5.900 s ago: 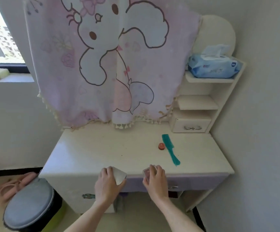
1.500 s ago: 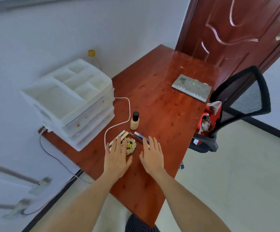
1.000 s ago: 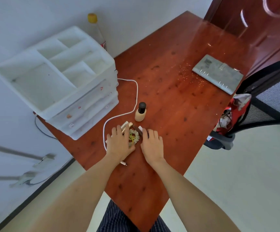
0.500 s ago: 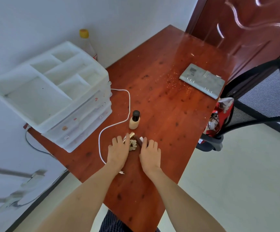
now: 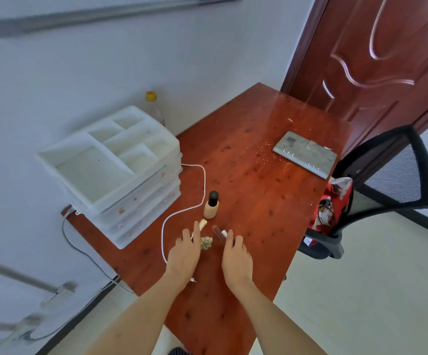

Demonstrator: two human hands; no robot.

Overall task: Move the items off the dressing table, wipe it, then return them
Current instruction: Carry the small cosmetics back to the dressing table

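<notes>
On the red wooden worktop [image 5: 259,201], near its front edge, 2 hands are laid over a small cluster of dressing-table items. The left hand [image 5: 184,254] rests with fingers spread beside a gold tube [image 5: 202,224] and a pale scrunchie [image 5: 206,242]; the right hand [image 5: 236,257], fingers loosely extended, touches a dark flat stick [image 5: 218,233]. Nothing is seen to be gripped. A small bottle [image 5: 211,206] stands upright just beyond, and could be toppled by a careless withdrawal. The white cable [image 5: 182,213] lies close by and could be snagged, dragging items off.
</notes>
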